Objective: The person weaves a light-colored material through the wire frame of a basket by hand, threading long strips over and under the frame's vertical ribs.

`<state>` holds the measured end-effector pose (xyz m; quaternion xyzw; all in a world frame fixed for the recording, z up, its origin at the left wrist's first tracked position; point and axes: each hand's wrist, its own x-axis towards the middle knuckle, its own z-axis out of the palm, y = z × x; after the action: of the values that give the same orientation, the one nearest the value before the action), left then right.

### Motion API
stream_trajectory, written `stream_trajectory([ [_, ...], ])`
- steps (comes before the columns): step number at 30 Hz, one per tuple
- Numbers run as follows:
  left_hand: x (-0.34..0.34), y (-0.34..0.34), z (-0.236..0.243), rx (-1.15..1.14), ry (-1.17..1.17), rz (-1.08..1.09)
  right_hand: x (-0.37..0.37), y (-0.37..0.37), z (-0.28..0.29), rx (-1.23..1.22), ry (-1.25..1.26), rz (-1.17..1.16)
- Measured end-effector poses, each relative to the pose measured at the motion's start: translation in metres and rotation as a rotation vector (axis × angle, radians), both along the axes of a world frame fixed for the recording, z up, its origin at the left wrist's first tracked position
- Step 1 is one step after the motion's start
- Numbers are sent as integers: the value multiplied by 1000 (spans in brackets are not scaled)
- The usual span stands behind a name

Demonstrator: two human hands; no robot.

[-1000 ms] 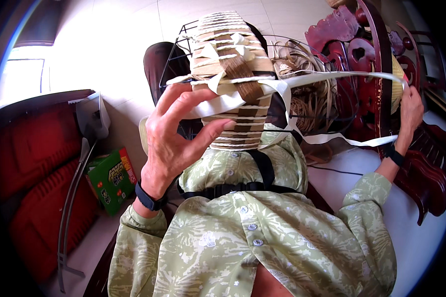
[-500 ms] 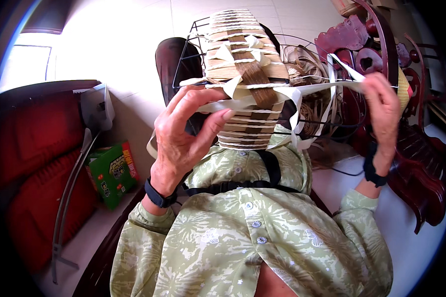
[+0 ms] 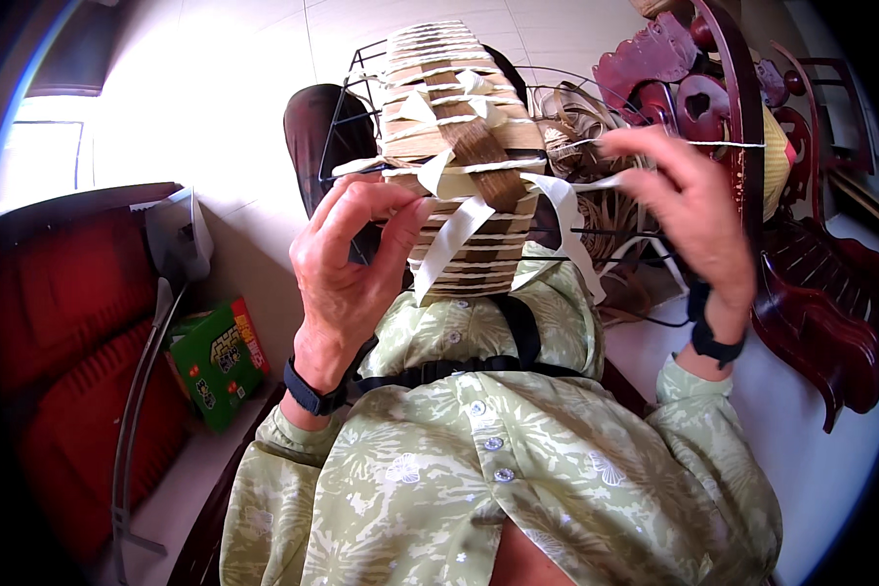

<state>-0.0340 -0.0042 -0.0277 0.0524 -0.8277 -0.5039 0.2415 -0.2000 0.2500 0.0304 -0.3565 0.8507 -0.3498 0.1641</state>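
Observation:
In front of me a tapered woven piece (image 3: 459, 117) of cream cord, with a wide brown strip (image 3: 476, 142) down its middle, leans upright against my lap. Loose white ribbon ends stick out of it; one ribbon (image 3: 454, 244) hangs slack over its lower front. My left hand (image 3: 342, 254) is at its left edge, thumb and forefinger pinched together, but what lies between them is hidden. To the right, my right hand (image 3: 689, 210) is blurred. A thin white cord (image 3: 596, 183) runs from the weave to its fingers and reappears beyond, stretching farther right.
A black wire frame (image 3: 356, 93) stands behind the weave. Coiled brown and cream strips (image 3: 576, 127) lie to its right. Dark red carved furniture (image 3: 820, 322) fills the right side. On the left are a red chair (image 3: 78, 293), a curved grey stand (image 3: 132, 420) and a green box (image 3: 220, 361).
The ribbon stretched between my hands has been let go and now hangs down. My right hand has moved left, toward the weave. My left hand stays near the edge.

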Motion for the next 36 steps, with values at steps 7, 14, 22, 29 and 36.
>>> stream_trajectory([
  [7, -31, -12, 13, 70, 82, 88, 9, -23, 4, -126, 94, 32],
  [14, -31, -27, 22, 27, 170, 109, -63, 95, 3, -203, 22, -492],
  [22, -20, -25, 15, 85, 171, 117, -119, 297, -14, 590, 304, -1437],
  [29, -20, -15, 19, 28, 118, 86, -50, 120, 21, 41, 363, -627],
  [36, -15, -9, 14, 13, 117, 57, 12, -11, 14, -18, 56, 60],
])
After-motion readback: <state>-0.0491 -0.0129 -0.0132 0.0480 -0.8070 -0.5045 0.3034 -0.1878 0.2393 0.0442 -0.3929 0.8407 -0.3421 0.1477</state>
